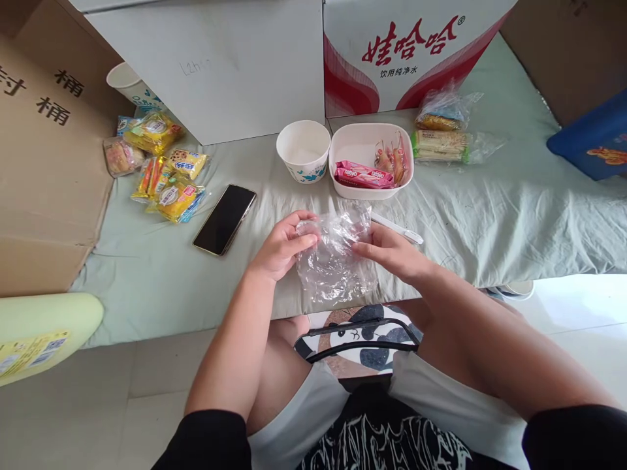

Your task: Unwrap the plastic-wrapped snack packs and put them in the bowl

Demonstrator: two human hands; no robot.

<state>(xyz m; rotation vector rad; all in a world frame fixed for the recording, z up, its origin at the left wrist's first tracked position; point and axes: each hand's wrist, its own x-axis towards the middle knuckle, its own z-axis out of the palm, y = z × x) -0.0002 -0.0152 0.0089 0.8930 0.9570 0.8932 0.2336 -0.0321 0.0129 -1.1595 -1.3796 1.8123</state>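
**At the worktop's near edge: clear plastic bag held in both hands**

At the front edge of the worktop (490,215), which is draped in pale green cloth, directly in front of the white tray (343,140), a crumpled clear plastic bag (336,261) hangs partly over the edge.

- Left hand (284,245): fingers curled, pinching the bag's upper left edge.
- Right hand (389,251): fingers closed on the bag's right side, thumb on top.
- White tray: rectangular, rounded corners; contains a pink wrapped wafer bar (362,175) lying flat and several small red-orange sachets (392,160) leaning in its right part.
- Paper cup (304,150): white with blue print, just left of the tray, upright.
- White pen-like stick (396,228): just in front of the tray, near the right hand; partly hidden by the bag.
- Phone (224,219): dark screen up, left of the tray and in front of the cup's line.
- Heap of yellow snack packets (166,173): well to the left of the tray, with a second paper cup (128,83) behind it.
- Two clear-wrapped biscuit packs (441,134): just right of the tray.
- Red and white carton (406,52): behind the tray, printed lettering facing the person.
- White box (215,65): behind the cup, left of the carton.
- Brown cardboard box (44,163): far left of the tray.
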